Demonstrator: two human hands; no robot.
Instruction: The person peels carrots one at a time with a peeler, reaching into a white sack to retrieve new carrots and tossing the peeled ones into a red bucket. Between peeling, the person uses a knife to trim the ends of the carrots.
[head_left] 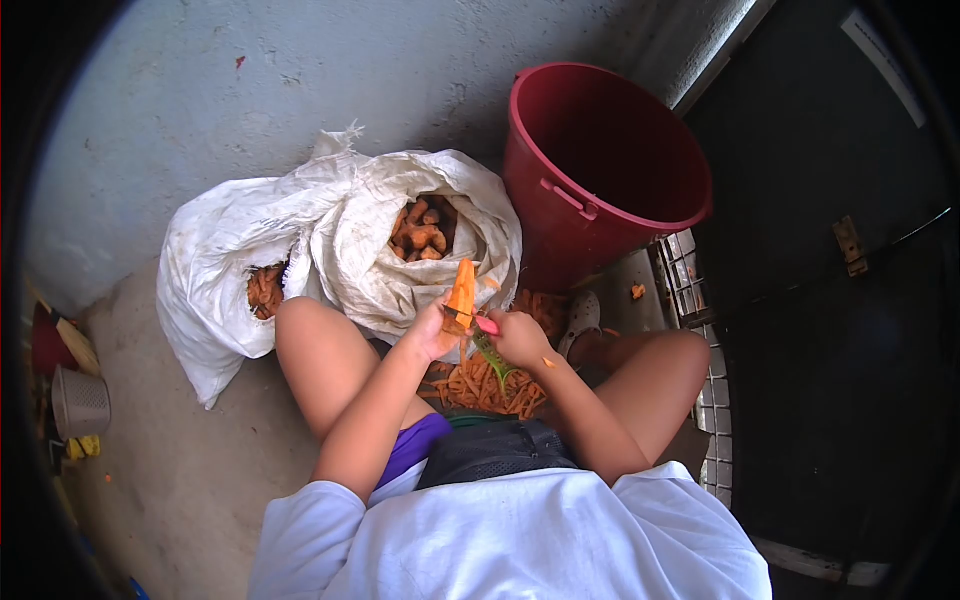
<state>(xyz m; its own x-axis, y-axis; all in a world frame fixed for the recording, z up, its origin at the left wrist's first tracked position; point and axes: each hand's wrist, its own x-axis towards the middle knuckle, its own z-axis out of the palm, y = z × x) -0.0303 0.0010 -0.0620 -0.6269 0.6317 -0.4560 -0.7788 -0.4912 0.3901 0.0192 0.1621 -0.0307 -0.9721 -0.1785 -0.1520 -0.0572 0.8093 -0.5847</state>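
My left hand (432, 330) is closed around the lower end of a peeled orange carrot (461, 288), which points upward. In my right hand (519, 340) is a pink-handled knife (487, 325), its dark blade lying against the carrot near my left fingers. Whether the blade is a plain knife or a peeler is too small to make out for certain. Below both hands, between my legs, lies a heap of orange peelings (485, 388). A green strip-like object (494, 360) rests over the heap, partly hidden by my right hand.
Two white woven sacks (345, 250) lean by the wall, with unpeeled carrots (421, 232) showing in the right one. A big red tub (535, 150) stands behind them at the right. A dark door (810, 330) borders the right side. At far left is a perforated basket (80, 403).
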